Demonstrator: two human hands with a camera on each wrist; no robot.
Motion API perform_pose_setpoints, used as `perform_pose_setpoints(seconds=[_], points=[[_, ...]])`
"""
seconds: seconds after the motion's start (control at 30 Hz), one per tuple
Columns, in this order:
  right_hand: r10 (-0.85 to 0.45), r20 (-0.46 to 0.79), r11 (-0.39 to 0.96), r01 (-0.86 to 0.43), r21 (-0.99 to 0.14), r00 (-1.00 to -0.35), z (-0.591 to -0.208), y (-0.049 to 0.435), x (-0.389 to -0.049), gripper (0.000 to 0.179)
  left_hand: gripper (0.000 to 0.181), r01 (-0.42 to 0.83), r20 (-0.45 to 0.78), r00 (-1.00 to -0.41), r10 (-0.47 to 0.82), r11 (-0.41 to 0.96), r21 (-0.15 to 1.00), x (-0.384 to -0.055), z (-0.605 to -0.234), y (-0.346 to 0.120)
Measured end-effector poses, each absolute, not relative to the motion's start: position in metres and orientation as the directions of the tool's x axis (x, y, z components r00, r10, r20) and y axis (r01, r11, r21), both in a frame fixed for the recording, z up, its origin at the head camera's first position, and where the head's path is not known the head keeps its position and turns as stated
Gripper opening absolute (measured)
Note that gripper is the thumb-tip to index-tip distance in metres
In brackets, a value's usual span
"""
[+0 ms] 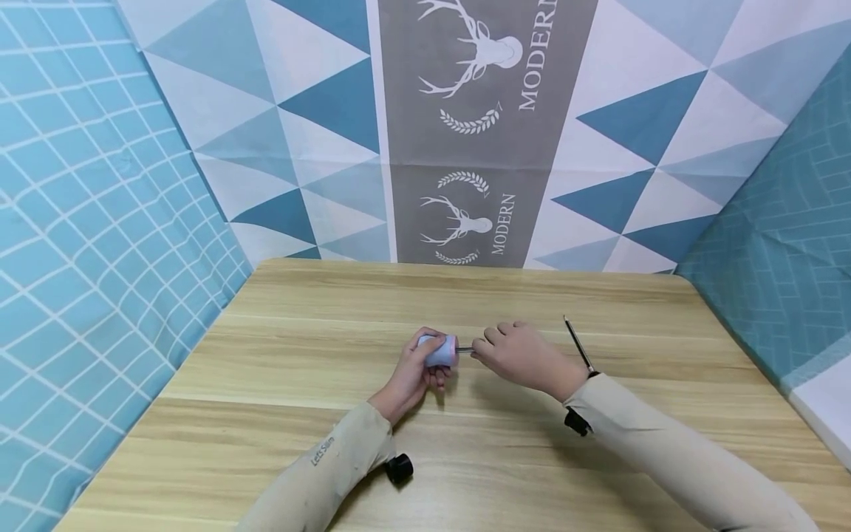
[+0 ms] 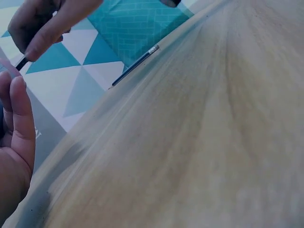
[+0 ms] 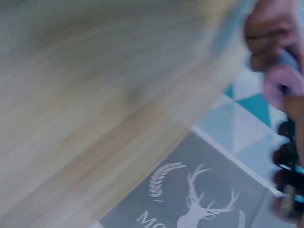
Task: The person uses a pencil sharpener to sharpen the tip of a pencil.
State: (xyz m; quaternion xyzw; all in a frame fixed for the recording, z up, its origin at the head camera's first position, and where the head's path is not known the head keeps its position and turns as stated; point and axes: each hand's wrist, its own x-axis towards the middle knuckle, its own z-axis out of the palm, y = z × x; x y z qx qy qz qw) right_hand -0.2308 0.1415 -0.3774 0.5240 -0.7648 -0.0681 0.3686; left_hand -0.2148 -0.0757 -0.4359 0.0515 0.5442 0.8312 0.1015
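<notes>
In the head view my left hand grips a small light-blue pencil sharpener, lying sideways with its pink end facing right. My right hand holds a dark pencil, whose far end goes into that pink end. Most of this pencil is hidden by the right-hand fingers. In the right wrist view the round pink face of the sharpener shows, with the pencil in its central hole. The left wrist view has the left-hand fingers at its left edge, close to the right hand.
A second dark pencil lies on the wooden table beyond the right wrist; its pale eraser end shows in the left wrist view. Patterned cloth stands behind the table, with blue cloth on the left side.
</notes>
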Motion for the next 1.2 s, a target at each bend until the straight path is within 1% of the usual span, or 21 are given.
perform_pose_setpoints(seconds=[0.07,0.13,0.17,0.23,0.33,0.43,0.47,0.5,0.57,0.63,0.67,0.73,0.8,0.87,0.9,0.93,1.0,1.07,1.13,1.17,1.2], points=[[-0.862,0.496,0.428,-0.676,0.6,-0.106,-0.383,0.141,-0.233,0.035,0.008,-0.12,-0.034,-0.975,0.22,-0.392,0.912,-0.215,-0.436,-0.076],[-0.872,0.484,0.414,-0.631,0.656,-0.07,-0.388,0.14,-0.235,0.041,0.008,-0.124,-0.038,-0.975,0.217,-0.397,0.909,-0.215,-0.436,-0.076],[-0.879,0.472,0.404,-0.623,0.67,-0.062,-0.39,0.14,-0.235,0.042,0.008,-0.125,-0.041,-0.976,0.215,-0.397,0.909,-0.215,-0.436,-0.076],[-0.889,0.453,0.386,-0.648,0.657,-0.07,-0.393,0.139,-0.236,0.043,0.008,-0.126,-0.041,-0.975,0.217,-0.393,0.911,-0.215,-0.436,-0.077],[-0.895,0.434,0.366,-0.726,0.582,-0.104,-0.393,0.136,-0.236,0.041,0.008,-0.126,-0.042,-0.975,0.219,-0.389,0.913,-0.215,-0.437,-0.077],[-0.895,0.414,0.356,-0.822,0.444,-0.164,-0.39,0.133,-0.238,0.026,0.011,-0.126,-0.042,-0.975,0.218,-0.388,0.913,-0.215,-0.437,-0.077],[-0.893,0.409,0.354,-0.857,0.374,-0.19,-0.388,0.132,-0.239,0.021,0.012,-0.126,-0.043,-0.975,0.216,-0.388,0.913,-0.215,-0.437,-0.077],[-0.888,0.401,0.353,-0.891,0.286,-0.224,-0.387,0.131,-0.24,0.018,0.013,-0.126,-0.042,-0.975,0.217,-0.387,0.913,-0.215,-0.436,-0.077],[-0.88,0.37,0.352,-0.932,0.09,-0.296,-0.383,0.129,-0.242,0.021,0.013,-0.128,-0.045,-0.976,0.215,-0.388,0.913,-0.215,-0.436,-0.077],[-0.872,0.317,0.353,-0.928,-0.118,-0.372,-0.379,0.127,-0.244,0.026,0.012,-0.134,-0.052,-0.975,0.216,-0.383,0.914,-0.215,-0.437,-0.078],[-0.866,0.276,0.361,-0.903,-0.232,-0.417,-0.376,0.127,-0.244,0.027,0.011,-0.138,-0.057,-0.974,0.217,-0.382,0.914,-0.215,-0.437,-0.078],[-0.848,0.171,0.396,-0.815,-0.423,-0.501,-0.371,0.125,-0.245,0.031,0.01,-0.148,-0.066,-0.973,0.221,-0.376,0.915,-0.214,-0.437,-0.079],[-0.82,0.061,0.435,-0.69,-0.578,-0.568,-0.367,0.124,-0.245,0.034,0.01,-0.152,-0.07,-0.972,0.226,-0.372,0.916,-0.215,-0.438,-0.079],[-0.783,-0.064,0.467,-0.516,-0.718,-0.619,-0.365,0.125,-0.245,0.037,0.009,-0.149,-0.065,-0.97,0.233,-0.369,0.917,-0.215,-0.438,-0.079],[-0.766,-0.129,0.475,-0.419,-0.774,-0.63,-0.365,0.126,-0.245,0.037,0.009,-0.145,-0.058,-0.97,0.236,-0.367,0.919,-0.215,-0.438,-0.079],[-0.747,-0.193,0.479,-0.314,-0.82,-0.636,-0.365,0.127,-0.245,0.037,0.009,-0.139,-0.051,-0.969,0.24,-0.368,0.919,-0.214,-0.439,-0.079],[-0.717,-0.322,0.473,-0.092,-0.876,-0.619,-0.367,0.13,-0.246,0.035,0.007,-0.129,-0.036,-0.967,0.251,-0.365,0.922,-0.214,-0.439,-0.078],[-0.692,-0.431,0.46,0.106,-0.882,-0.579,-0.37,0.133,-0.247,0.033,0.006,-0.124,-0.025,-0.962,0.271,-0.353,0.927,-0.214,-0.439,-0.078],[-0.68,-0.487,0.451,0.211,-0.867,-0.548,-0.371,0.135,-0.247,0.035,0.005,-0.124,-0.02,-0.957,0.289,-0.347,0.93,-0.214,-0.439,-0.078],[-0.68,-0.496,0.452,0.224,-0.863,-0.54,-0.371,0.136,-0.246,0.036,0.005,-0.127,-0.02,-0.955,0.295,-0.346,0.93,-0.214,-0.44,-0.077],[-0.68,-0.489,0.459,0.202,-0.865,-0.546,-0.371,0.136,-0.246,0.037,0.005,-0.129,-0.021,-0.953,0.301,-0.345,0.93,-0.215,-0.44,-0.077]])
